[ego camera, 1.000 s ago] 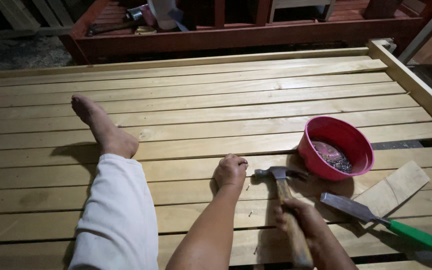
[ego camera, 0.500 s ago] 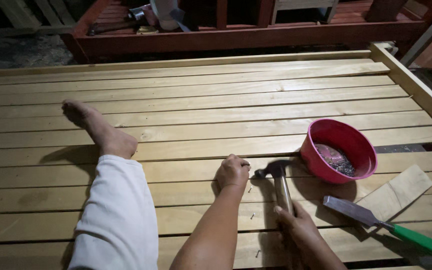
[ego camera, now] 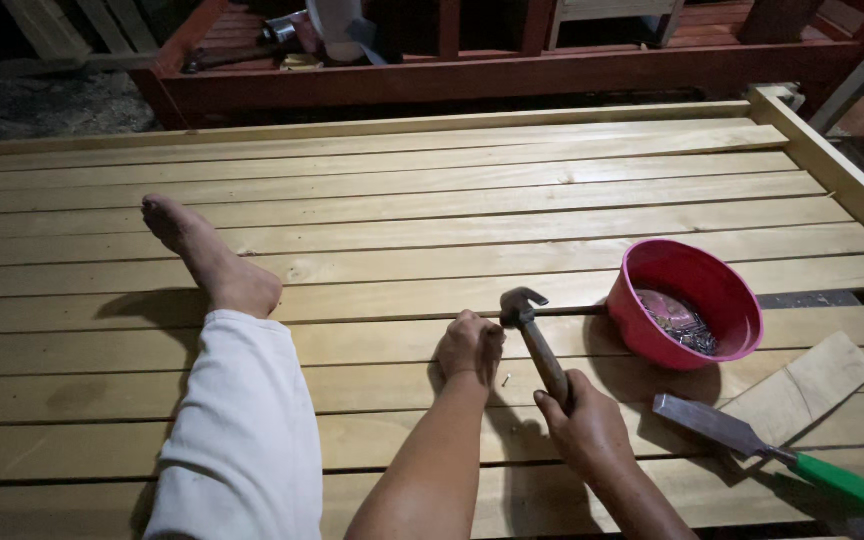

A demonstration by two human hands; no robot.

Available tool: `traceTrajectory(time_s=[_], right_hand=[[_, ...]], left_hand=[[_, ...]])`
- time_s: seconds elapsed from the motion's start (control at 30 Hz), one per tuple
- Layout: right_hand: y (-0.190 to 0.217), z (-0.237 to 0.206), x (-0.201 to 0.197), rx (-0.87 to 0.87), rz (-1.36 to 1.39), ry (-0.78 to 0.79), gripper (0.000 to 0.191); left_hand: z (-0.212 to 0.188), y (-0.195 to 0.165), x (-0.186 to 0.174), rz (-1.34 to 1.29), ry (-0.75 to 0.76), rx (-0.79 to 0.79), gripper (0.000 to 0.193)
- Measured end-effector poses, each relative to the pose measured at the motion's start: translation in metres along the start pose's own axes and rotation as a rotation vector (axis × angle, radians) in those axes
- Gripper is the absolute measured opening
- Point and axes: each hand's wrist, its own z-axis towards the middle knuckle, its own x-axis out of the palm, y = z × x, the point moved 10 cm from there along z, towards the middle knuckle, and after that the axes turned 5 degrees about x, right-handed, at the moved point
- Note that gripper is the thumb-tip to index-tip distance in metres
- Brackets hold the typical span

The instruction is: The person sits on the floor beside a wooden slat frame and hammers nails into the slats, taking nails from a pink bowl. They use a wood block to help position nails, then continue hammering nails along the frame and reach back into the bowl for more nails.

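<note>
A small thin metal nail (ego camera: 506, 379) stands in the pale wooden slats (ego camera: 372, 240) just beside the left hand (ego camera: 470, 345), which is curled shut to steady it. The right hand (ego camera: 584, 432) grips the wooden-handled claw hammer (ego camera: 535, 338), lifted above. A round red plastic bowl of nails (ego camera: 692, 300) sits near the right hand for easy reach.

No packages, labels, signs or screens can be made out in this view. A pale, rounded thing stands at the top edge, beyond the red timber frame, but it is too dark and cut off to identify.
</note>
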Motion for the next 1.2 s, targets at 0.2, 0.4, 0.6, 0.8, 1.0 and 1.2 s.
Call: traceTrajectory(time_s=[0.2,0.4,0.6,0.8,1.0,1.2], right_hand=[[-0.017,0.016,0.022,-0.055,0.049,0.021,0.036],[-0.031,0.017,0.018,-0.041,0.049,-0.071,0.038],[-0.019,-0.005,0.004,0.062,0.199,-0.009,0.034],[0.026,-0.017,-0.033,-0.195,0.262,-0.199,0.029],[-0.005,0.005,0.015,-0.063,0.164,-0.026,0.028],[-0.002,0.02,0.012,-0.083,0.082,-0.041,0.033]], left_hand=[[-0.004,-0.001,0.001,0.069,-0.012,0.024,0.01],[-0.004,0.002,-0.006,0.018,0.028,0.024,0.017],[-0.031,-0.001,0.016,0.549,0.375,0.226,0.033],[-0.041,0.005,0.032,0.729,0.519,0.229,0.054],[-0.04,-0.014,0.015,0.683,0.564,0.145,0.047],[-0.038,-0.025,0.007,0.668,0.543,0.137,0.041]])
